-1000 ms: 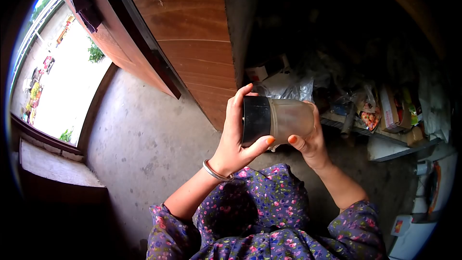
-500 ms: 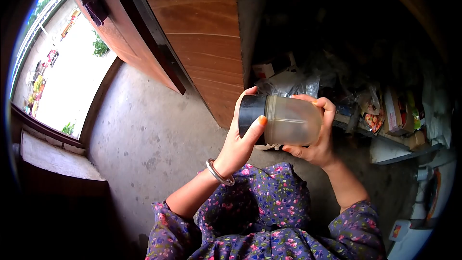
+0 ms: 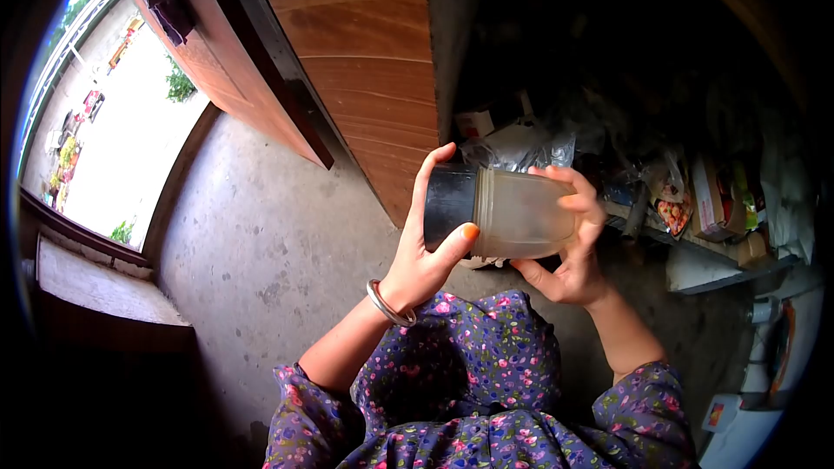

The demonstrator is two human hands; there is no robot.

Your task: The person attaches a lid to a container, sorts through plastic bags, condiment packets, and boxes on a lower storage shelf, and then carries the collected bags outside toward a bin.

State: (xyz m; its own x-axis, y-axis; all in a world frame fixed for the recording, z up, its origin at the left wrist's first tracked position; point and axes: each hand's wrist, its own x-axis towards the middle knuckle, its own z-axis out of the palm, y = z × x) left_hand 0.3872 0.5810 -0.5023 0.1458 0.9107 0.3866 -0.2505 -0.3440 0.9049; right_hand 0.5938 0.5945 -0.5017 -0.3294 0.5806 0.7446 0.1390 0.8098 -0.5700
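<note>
A cloudy, see-through blender cup [image 3: 526, 217] with a ribbed rim lies on its side in the air, held between my two hands. Its black base [image 3: 450, 208] points left. My left hand [image 3: 426, 239] is wrapped around that base, thumb across the near side and fingers behind. Around the cup's rounded right end curl the fingers of my right hand [image 3: 580, 239], with the thumb at its lower edge. The inside of the cup is too cloudy to make out. A metal bangle [image 3: 389, 306] circles my left wrist.
Brown wooden door panels [image 3: 356, 61] stand ahead, and a bright doorway opens at left. To the right, a dim shelf [image 3: 738, 276] carries plastic bags [image 3: 521, 148], boxes [image 3: 717, 204] and packets. Grey concrete floor [image 3: 261, 217] lies below; a white appliance [image 3: 738, 426] is at lower right.
The cup and my left hand have shifted slightly left and up. My right hand's fingers have changed position on the rounded end. Both hands keep hold of the cup.
</note>
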